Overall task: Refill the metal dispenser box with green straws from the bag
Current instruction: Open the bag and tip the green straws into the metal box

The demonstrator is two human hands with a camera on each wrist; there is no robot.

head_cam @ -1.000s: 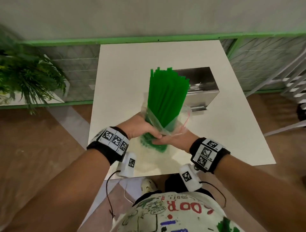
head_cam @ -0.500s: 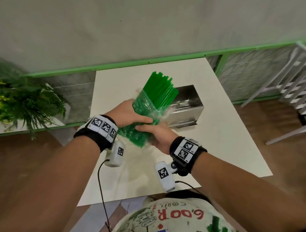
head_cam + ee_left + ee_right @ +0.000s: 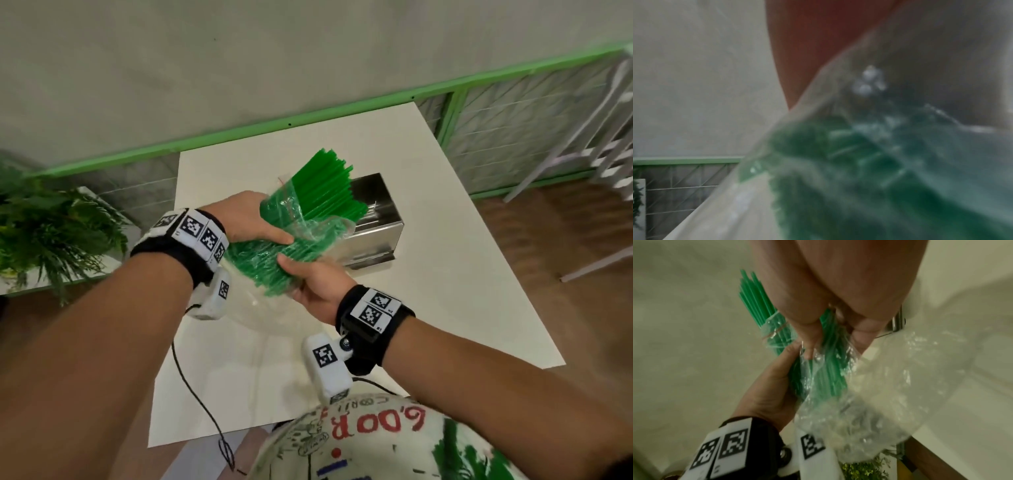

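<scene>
— Which step is this?

— Getting the green straws [image 3: 318, 192] out of the clear plastic bag [image 3: 308, 236]. The bundle is held in the air above the white table [image 3: 445, 274], tilted, with its bare ends pointing up and away over the open metal dispenser box [image 3: 376, 219] just behind it. Nothing has gone into the box as far as I can see.

— And the hands?

— The left hand [image 3: 246, 219] is wrapped round the bagged middle of the bundle, thumb laid across the front. The right hand [image 3: 315, 281] grips the lower part from beneath, fingers curled on plastic and straws together. The left wrist view is too blurred to confirm finger placement; I only make out green through crumpled film.

— What does the next move call for?

— Probably one hand pinning the straws while the other strips the bag back, then lowering the bundle lengthwise into the box. Loose plastic could drag straws askew.

— Any change from a second ago?

— Yes. Then the bundle stood nearly upright, close to the body; now it leans to the right, higher and nearer the box, and the hands have spread apart along it.
</scene>
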